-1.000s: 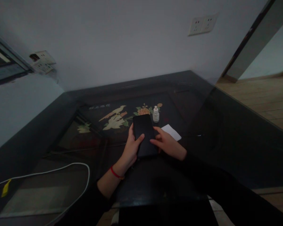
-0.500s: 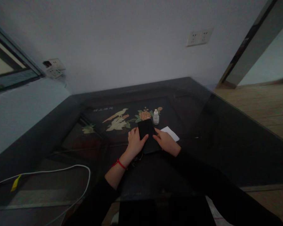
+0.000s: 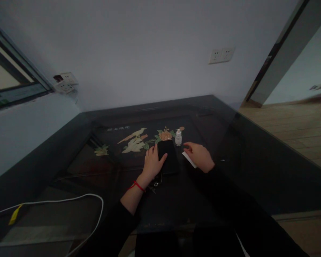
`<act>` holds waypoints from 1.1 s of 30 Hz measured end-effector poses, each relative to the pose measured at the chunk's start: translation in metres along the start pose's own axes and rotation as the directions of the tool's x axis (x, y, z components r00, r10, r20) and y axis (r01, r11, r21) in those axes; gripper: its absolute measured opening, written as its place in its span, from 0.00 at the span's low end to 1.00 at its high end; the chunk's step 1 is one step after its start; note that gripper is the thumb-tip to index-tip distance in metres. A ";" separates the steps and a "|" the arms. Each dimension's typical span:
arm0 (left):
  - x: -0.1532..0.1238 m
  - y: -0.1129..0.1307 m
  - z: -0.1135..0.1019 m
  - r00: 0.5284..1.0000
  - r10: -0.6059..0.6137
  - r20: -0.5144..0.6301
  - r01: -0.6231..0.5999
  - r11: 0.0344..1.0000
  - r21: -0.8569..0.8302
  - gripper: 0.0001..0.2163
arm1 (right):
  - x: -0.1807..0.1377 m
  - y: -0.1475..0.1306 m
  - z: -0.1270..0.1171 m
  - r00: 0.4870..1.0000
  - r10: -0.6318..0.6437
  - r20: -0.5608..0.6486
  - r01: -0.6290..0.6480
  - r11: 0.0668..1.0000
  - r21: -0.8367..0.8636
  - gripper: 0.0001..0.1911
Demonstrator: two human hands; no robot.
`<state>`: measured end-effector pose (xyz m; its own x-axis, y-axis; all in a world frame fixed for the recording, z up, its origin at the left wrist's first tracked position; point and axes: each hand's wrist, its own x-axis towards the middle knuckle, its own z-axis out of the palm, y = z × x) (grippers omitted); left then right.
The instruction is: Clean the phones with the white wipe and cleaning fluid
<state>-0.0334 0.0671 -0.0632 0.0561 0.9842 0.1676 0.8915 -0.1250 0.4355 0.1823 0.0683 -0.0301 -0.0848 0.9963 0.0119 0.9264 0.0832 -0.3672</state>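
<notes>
A flat black slab that looks like a phone (image 3: pixel 169 155) lies on the dark table in front of me. My left hand (image 3: pixel 152 162) grips its left side, thumb across the top face and fingers along the far left edge. A small dark charm or cord (image 3: pixel 155 184) shows beside my left wrist. Off to the right, my right hand (image 3: pixel 200 156) is apart from the slab, fingers bent with a gap between thumb and forefinger. It hovers over or touches a white piece of paper (image 3: pixel 189 159), partly covering it. A small clear bottle with a white cap (image 3: pixel 178 138) stands upright just beyond.
The glossy dark table (image 3: pixel 117 203) carries an inlaid bird and flower picture (image 3: pixel 135 142). A white cable (image 3: pixel 96 196) with a yellow tag (image 3: pixel 15 215) curves along the left front. Wall sockets (image 3: pixel 221 55) are behind, and a window (image 3: pixel 10 71) is at left.
My right hand has let go of the slab's right side and moved right, over the white paper. My left hand keeps its hold. The view has tipped slightly upward.
</notes>
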 end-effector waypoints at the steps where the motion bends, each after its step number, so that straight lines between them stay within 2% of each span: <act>1: 0.000 -0.001 -0.003 1.000 0.007 0.004 -0.007 1.000 -0.004 0.31 | -0.002 0.011 -0.006 0.999 0.022 -0.024 -0.023 1.000 -0.021 0.16; 4: -0.003 -0.003 -0.010 0.998 0.030 0.050 -0.030 0.999 -0.015 0.28 | -0.008 0.036 -0.014 0.998 0.051 -0.043 -0.054 0.996 -0.071 0.21; 6: -0.005 -0.001 -0.012 0.995 0.045 0.091 -0.044 0.999 -0.011 0.27 | -0.012 0.040 -0.010 0.998 0.049 -0.032 -0.051 0.995 -0.089 0.25; 11: -0.007 0.004 -0.009 0.991 0.068 0.119 -0.072 0.997 0.026 0.27 | -0.019 0.015 0.012 0.999 0.049 -0.003 -0.049 0.993 -0.108 0.17; 14: -0.005 0.005 -0.006 0.991 0.070 0.114 -0.076 0.996 0.050 0.26 | -0.018 0.006 0.016 0.999 0.030 -0.018 -0.031 0.995 -0.090 0.15; 17: -0.004 0.006 -0.005 0.991 0.069 0.111 -0.078 0.994 0.073 0.25 | -0.002 0.011 0.009 0.998 0.010 -0.055 -0.012 0.999 -0.040 0.16; 20: -0.004 0.007 -0.006 0.992 0.067 0.109 -0.077 0.993 0.094 0.25 | 0.029 0.019 0.003 0.995 -0.030 -0.093 0.034 0.998 0.043 0.16; 25: -0.005 0.009 -0.008 0.993 0.057 0.101 -0.071 0.989 0.132 0.24 | 0.073 0.013 0.018 0.990 -0.125 -0.072 0.136 0.977 0.163 0.18; 29: -0.006 0.011 -0.008 0.994 0.054 0.097 -0.068 0.987 0.145 0.24 | 0.077 0.014 0.029 0.992 -0.110 -0.066 0.122 0.969 0.214 0.17; 33: -0.007 0.013 -0.007 0.995 0.046 0.094 -0.059 0.990 0.131 0.25 | 0.069 0.024 0.028 0.993 -0.106 -0.057 0.117 0.960 0.252 0.17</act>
<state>-0.0253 0.0582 -0.0527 0.1392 0.9848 0.1041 0.9379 -0.1649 0.3053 0.1886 0.1385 -0.0646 -0.1618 0.9813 0.1039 0.7872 0.1919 -0.5860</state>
